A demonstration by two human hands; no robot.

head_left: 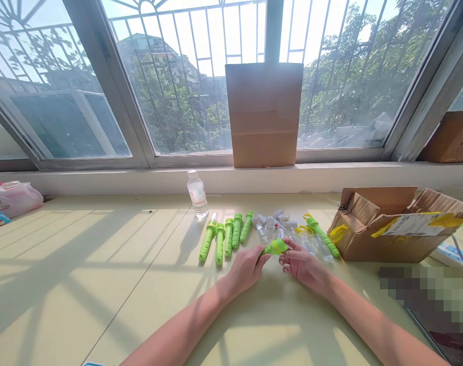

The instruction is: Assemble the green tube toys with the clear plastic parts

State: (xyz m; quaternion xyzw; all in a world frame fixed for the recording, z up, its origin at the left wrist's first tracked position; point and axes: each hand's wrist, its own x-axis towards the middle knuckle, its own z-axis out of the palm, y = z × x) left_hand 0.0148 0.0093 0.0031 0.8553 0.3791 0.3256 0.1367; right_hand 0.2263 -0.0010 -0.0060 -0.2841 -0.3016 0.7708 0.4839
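Observation:
My left hand [245,267] is wrapped round the handle end of a green plastic piece [275,247] with a yellow ring near its wide end. The fingers of my right hand [302,264] touch that wide end from the right, partly curled. To the left several green tubes [228,238] lie side by side, the leftmost one [208,239] with a clear part on top. Clear plastic pieces [269,223] lie in a heap just behind my hands. Another green tube [322,236] with a yellow hook rests by the box.
An open cardboard box [391,244] stands at the right. A water bottle [197,195] is behind the green tubes. A pink plastic bag [18,198] sits at the far left. A cardboard sheet [265,117] leans on the window, and a dark object lies at lower right.

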